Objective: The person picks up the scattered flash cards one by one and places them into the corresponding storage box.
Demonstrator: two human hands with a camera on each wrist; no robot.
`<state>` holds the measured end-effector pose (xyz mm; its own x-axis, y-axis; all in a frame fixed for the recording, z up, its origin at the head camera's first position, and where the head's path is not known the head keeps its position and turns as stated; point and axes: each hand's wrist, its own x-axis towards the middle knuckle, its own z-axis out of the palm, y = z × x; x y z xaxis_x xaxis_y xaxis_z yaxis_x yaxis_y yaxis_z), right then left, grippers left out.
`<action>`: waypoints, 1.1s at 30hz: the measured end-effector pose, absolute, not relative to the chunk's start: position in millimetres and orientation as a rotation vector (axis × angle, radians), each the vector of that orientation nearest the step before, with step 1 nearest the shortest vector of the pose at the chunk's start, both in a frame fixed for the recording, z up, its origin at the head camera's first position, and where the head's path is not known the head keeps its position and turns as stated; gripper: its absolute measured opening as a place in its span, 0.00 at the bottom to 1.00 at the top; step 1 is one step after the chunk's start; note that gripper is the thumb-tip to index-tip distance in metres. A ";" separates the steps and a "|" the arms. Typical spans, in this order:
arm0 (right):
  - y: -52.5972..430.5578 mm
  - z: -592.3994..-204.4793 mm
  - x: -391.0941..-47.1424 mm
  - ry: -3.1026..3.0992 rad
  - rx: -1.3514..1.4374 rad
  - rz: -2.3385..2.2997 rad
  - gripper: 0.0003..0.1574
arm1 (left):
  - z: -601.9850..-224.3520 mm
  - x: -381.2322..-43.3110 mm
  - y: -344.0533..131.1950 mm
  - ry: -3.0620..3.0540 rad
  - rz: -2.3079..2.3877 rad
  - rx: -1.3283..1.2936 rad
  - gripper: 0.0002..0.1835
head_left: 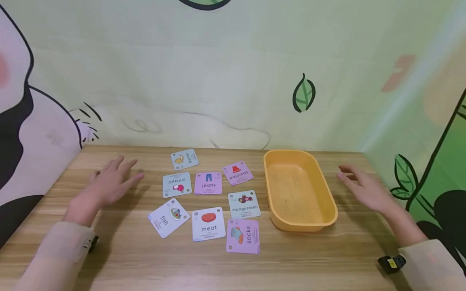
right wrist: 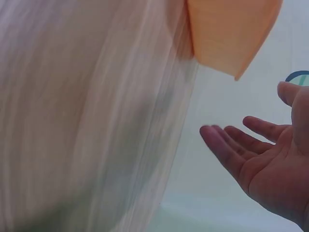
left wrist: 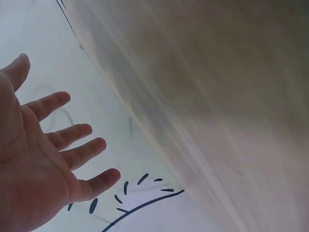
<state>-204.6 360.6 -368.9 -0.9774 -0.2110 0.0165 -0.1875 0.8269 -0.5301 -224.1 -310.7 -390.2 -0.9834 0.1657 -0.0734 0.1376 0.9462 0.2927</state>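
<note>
My left hand (head_left: 109,182), fingers spread, hovers over the table's left side and holds nothing; its palm shows in the left wrist view. To the right of the yellow basket (head_left: 272,194), my right hand (head_left: 365,189) has loosely bent fingers and holds nothing. Between the left hand and the basket lie flat picture cards: durian (head_left: 185,159), pitaya (head_left: 177,184), jeans (head_left: 208,183), pajamas (head_left: 238,173), mangosteen (head_left: 244,204), fish (head_left: 168,217), meat (head_left: 208,224) and socks (head_left: 243,236). Bare bottom shows inside the basket. Neither hand touches a card.
The wooden table (head_left: 153,266) ends at a pale green printed cloth wall (head_left: 218,81) behind it. Another printed panel (head_left: 437,161) stands along the right side. Each sleeve has a dark device at the wrist.
</note>
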 end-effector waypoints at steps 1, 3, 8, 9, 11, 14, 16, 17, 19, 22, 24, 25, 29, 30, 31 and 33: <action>358.5 -368.0 -204.1 2.943 -0.321 -0.888 0.44 | -390.2 -224.9 -309.3 3.006 0.455 0.238 0.47; 354.7 -366.7 -203.1 2.896 -0.325 -0.968 0.43 | -390.3 -226.3 -306.8 3.011 0.476 0.250 0.47; 345.9 -365.3 -200.7 2.745 -0.348 -1.158 0.39 | -391.2 -229.8 -300.2 3.026 0.498 0.300 0.44; 344.4 -365.2 -200.4 2.712 -0.345 -1.189 0.38 | -391.1 -230.3 -298.6 3.030 0.501 0.314 0.43; 342.1 -364.8 -199.7 2.650 -0.339 -1.239 0.37 | -390.4 -230.6 -294.9 3.036 0.509 0.333 0.42; 339.3 -364.7 -199.4 2.571 -0.315 -1.281 0.37 | -388.4 -230.5 -289.4 3.031 0.524 0.340 0.42; 337.8 -364.4 -199.4 2.530 -0.311 -1.300 0.36 | -387.6 -231.0 -286.5 3.021 0.537 0.328 0.42; 337.3 -364.3 -199.5 2.516 -0.307 -1.304 0.37 | -387.3 -231.7 -285.5 3.014 0.556 0.328 0.42; 336.5 -364.5 -200.2 2.489 -0.309 -1.326 0.37 | -387.2 -233.5 -284.0 3.009 0.597 0.326 0.41; 336.3 -365.2 -201.5 2.458 -0.303 -1.364 0.38 | -386.1 -235.6 -281.1 3.005 0.675 0.308 0.38; 336.5 -366.6 -202.4 2.440 -0.300 -1.390 0.39 | -384.5 -236.0 -278.4 3.007 0.713 0.287 0.37; 336.7 -367.3 -202.7 2.431 -0.303 -1.403 0.40 | -383.5 -236.3 -277.1 3.006 0.725 0.275 0.37; 337.5 -370.0 -204.0 2.386 -0.309 -1.455 0.40 | -381.0 -239.0 -271.4 2.988 0.773 0.255 0.35; 337.8 -370.7 -204.4 2.376 -0.307 -1.466 0.40 | -380.9 -240.3 -270.1 2.982 0.788 0.253 0.35; 338.0 -371.2 -204.7 2.367 -0.304 -1.475 0.40 | -380.8 -241.6 -269.1 2.975 0.799 0.250 0.35; 338.3 -372.2 -205.3 2.351 -0.297 -1.488 0.40 | -380.6 -244.5 -266.7 2.955 0.820 0.233 0.35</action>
